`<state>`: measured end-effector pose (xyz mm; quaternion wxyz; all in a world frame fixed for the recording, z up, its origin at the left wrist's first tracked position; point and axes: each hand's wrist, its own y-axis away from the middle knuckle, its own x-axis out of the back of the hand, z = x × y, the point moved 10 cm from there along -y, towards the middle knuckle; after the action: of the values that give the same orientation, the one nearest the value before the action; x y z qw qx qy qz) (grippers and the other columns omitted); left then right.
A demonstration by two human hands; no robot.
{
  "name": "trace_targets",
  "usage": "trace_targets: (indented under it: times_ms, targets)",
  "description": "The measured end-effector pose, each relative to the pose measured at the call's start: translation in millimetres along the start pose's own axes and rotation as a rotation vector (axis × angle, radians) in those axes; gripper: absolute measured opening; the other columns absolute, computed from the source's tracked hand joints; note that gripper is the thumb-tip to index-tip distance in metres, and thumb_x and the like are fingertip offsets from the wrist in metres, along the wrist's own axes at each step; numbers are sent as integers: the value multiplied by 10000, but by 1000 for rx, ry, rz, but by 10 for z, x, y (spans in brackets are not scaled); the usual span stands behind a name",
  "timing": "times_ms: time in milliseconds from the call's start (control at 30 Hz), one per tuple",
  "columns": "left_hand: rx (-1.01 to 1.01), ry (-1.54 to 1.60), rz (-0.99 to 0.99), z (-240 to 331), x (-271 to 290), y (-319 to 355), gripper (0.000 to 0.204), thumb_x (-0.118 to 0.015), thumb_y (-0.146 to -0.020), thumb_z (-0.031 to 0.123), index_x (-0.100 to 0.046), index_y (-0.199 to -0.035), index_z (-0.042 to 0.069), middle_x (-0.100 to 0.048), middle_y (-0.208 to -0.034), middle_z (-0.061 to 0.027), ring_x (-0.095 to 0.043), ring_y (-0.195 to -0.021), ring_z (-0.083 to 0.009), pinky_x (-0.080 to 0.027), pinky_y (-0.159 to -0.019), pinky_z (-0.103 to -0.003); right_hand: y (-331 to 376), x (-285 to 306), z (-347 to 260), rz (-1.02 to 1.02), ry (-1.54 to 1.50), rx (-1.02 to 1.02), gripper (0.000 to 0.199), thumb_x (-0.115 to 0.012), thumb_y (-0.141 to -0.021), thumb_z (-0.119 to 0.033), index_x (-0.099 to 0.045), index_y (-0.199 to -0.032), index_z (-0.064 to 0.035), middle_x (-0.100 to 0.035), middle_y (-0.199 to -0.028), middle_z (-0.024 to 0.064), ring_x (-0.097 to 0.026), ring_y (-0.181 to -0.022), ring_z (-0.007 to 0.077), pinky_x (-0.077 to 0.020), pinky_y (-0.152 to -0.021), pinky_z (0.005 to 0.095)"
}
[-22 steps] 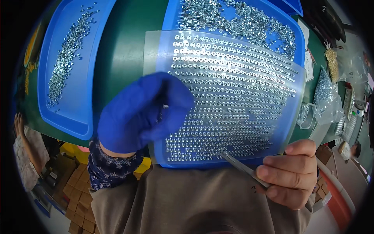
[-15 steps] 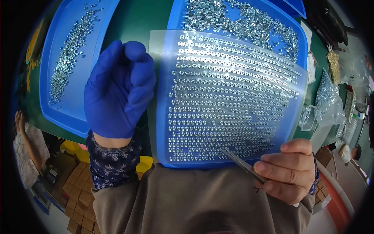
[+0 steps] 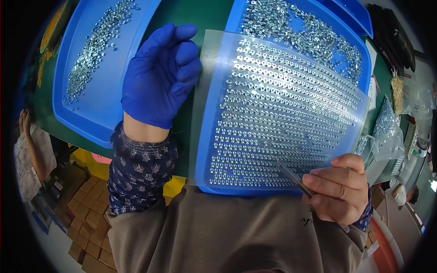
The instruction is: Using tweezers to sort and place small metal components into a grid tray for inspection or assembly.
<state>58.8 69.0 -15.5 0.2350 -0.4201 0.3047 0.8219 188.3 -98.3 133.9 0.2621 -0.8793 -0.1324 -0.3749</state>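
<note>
My left hand [image 3: 159, 77], in a blue glove, is raised palm up between two blue trays. Its fingers curl inward and the thumb lies near the index finger; what they hold, if anything, cannot be seen. My bare right hand [image 3: 339, 189] grips metal tweezers [image 3: 293, 175], their tips over the lower rows of small shiny metal parts [image 3: 255, 157]. These parts stand in many rows on a clear plastic sheet [image 3: 204, 113], with some gaps in the lower rows. The sheet lies across the right blue tray [image 3: 364, 54].
Loose metal parts [image 3: 98, 43] lie in the left blue tray [image 3: 84, 129]. A heap of them [image 3: 300, 32] fills the right tray's far end. A clear bag of parts [image 3: 387, 132] sits at the right. Another person [image 3: 34, 159] is at the far left, near cardboard boxes [image 3: 91, 204].
The view has shifted, so the trays and sheet appear farther right. My left hand has risen away from me, its fingers still curled. The tweezers stay over the lower rows.
</note>
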Motion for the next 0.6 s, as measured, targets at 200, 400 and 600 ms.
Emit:
trace_targets:
  times_ms: [200, 400, 600]
  targets:
    - [-3, -6, 92, -7, 51, -22, 327, -326, -936, 244, -484, -1052, -17, -332, -660, -20, -324, -514, -109, -296, -367, -197, -52, -35, 73, -24, 22, -21, 159, -670, -662, -81, -551, -767, -63, -657, -838, 120, -618, -686, 175, -442, -705, 324]
    - [12, 17, -69, -11, 3, -35, 334, -400, -909, 250, -529, -1033, -31, -478, -684, -58, -408, -520, -134, -309, -388, -202, -47, -86, 128, -49, 24, -61, 192, -677, -653, -64, -526, -771, -78, -658, -832, 111, -619, -688, 186, -427, -725, 351]
    - [6, -39, -41, -14, 3, -48, 329, -396, -910, 244, -531, -1028, -32, -477, -679, -56, -410, -515, -127, -304, -374, -199, -17, -82, 185, -55, 27, -107, 177, -666, -658, -65, -541, -783, -82, -657, -841, 103, -615, -700, 188, -430, -727, 354]
